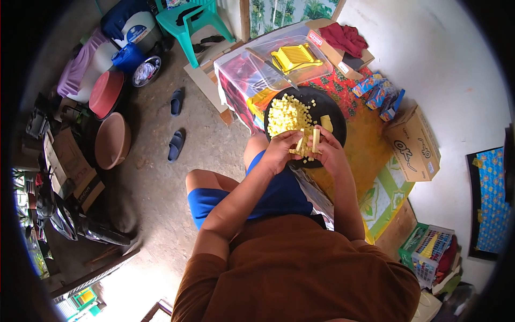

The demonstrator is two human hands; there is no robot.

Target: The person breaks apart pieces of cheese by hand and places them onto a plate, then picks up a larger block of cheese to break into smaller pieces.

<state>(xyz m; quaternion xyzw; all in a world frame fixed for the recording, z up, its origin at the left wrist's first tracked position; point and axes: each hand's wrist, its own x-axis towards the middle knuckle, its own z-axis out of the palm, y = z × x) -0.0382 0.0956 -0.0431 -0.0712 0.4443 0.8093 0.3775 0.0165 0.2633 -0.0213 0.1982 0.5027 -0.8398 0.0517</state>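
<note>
My left hand [281, 152] is closed round a pale yellow stick [300, 141] of cut food, perhaps potato. Another such stick [316, 140] stands upright in the fingers of my right hand [329, 152]. Both hands are close together over the near edge of a round black tray [337, 110]. A heap of small pale yellow cubes [287, 115] fills the tray's left side, and a larger pale yellow block [326, 124] lies to the right. Some loose cubes [307, 160] are below my fingers.
Behind the tray is a clear plastic box [236, 67] with a yellow slotted rack [296, 58] and a long knife-like blade [284, 79]. Cardboard box [412, 144] and blue packets [380, 94] sit right. Slippers [176, 145], basins [112, 140] and a green chair [185, 27] are left.
</note>
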